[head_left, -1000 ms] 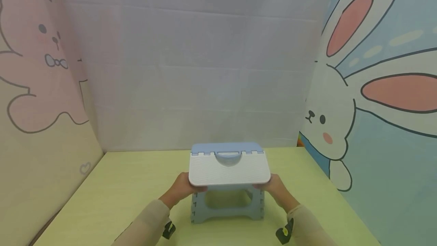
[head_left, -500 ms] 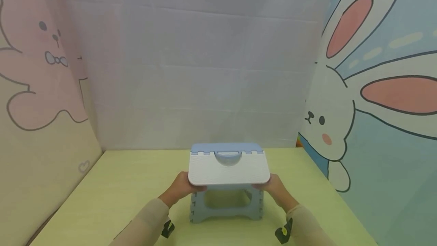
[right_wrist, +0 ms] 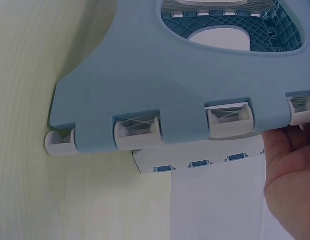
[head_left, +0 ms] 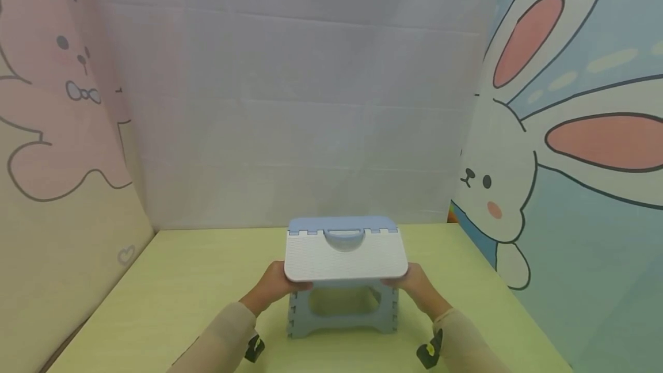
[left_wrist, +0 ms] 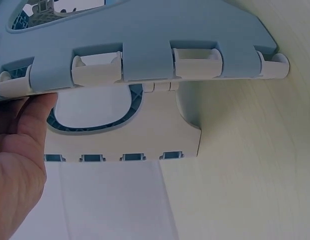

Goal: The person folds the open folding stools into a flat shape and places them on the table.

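Gripping stool [head_left: 344, 263] at left and right ends, with left hand [head_left: 274, 282] and right hand [head_left: 416, 284]; seemingly steadying it, unfolded, upright on table [head_left: 202, 281]; calling next for even, level handling.

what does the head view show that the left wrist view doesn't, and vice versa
Only the head view: the carry handle on the white top of the folding step stool, and the right hand.

Only the left wrist view: a white panel with a row of blue slots.

Both: the left hand, the blue leg panel and the table.
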A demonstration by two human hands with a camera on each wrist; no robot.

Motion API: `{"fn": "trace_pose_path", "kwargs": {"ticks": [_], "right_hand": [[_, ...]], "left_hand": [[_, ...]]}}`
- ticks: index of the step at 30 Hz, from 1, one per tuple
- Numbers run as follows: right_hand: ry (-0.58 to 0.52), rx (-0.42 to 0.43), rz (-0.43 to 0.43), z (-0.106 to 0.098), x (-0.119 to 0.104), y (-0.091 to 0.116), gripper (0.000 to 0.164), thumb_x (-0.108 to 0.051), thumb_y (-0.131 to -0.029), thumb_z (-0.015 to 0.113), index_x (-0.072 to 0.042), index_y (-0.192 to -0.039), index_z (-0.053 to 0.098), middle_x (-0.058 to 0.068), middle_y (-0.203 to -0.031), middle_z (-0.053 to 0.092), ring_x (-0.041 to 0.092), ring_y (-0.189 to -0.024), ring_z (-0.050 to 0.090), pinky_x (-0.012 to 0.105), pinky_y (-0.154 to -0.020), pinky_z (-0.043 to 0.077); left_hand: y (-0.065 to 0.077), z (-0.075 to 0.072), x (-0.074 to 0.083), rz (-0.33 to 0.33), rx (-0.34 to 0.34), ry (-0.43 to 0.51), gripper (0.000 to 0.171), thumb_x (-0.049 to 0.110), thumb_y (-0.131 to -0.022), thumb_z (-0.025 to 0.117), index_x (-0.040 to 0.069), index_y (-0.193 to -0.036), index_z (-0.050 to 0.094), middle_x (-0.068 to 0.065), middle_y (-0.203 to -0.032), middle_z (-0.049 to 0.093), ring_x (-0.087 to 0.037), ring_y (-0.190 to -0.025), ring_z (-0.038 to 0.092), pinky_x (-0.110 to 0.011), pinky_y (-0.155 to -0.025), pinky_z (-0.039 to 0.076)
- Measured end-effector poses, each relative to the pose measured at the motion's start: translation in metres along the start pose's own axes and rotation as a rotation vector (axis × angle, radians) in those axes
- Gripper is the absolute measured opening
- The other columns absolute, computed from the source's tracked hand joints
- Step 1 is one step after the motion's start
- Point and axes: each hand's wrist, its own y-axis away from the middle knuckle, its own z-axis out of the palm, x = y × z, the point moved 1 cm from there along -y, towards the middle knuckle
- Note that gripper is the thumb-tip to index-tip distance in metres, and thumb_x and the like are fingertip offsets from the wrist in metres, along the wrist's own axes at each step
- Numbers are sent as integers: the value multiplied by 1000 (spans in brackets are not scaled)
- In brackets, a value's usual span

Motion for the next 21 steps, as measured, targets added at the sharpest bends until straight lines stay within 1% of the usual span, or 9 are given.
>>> {"fn": "trace_pose_path", "kwargs": {"ticks": [4,9,14,21], "right_hand": [[-3,-12,-9,-1,-1,-1,47,-3,-77,75,14,-117,57,26,-114,63,41,-106,60,52,-91,47],[-1,-22,-20,-2,-2,-1,50,-3,-79,75,15,-121,55,28,-118,61,42,-108,58,53,-91,47],[-2,-13,-23,-1,-2,-3,51,-5,-77,76,13,-120,56,26,-116,62,41,-107,59,52,-90,47],[-14,-69,-72,-2,3,1,46,-8,-80,72,14,-117,57,26,-115,63,39,-106,60,51,-92,46]], "left_hand": [[-1,-1,1,-2,12,-5,47,12,-73,83,-5,-112,64,-20,-108,67,-27,-93,64,-44,-80,53],[-2,-2,2,13,20,8,46,11,-73,83,-6,-111,64,-20,-107,68,-29,-95,65,-44,-82,53],[-2,-2,1,26,22,14,46,11,-73,82,-7,-111,63,-21,-106,67,-29,-95,64,-44,-81,53],[0,0,-3,32,21,19,45,10,-72,83,-8,-108,64,-20,-104,68,-24,-91,64,-41,-79,54]]}}
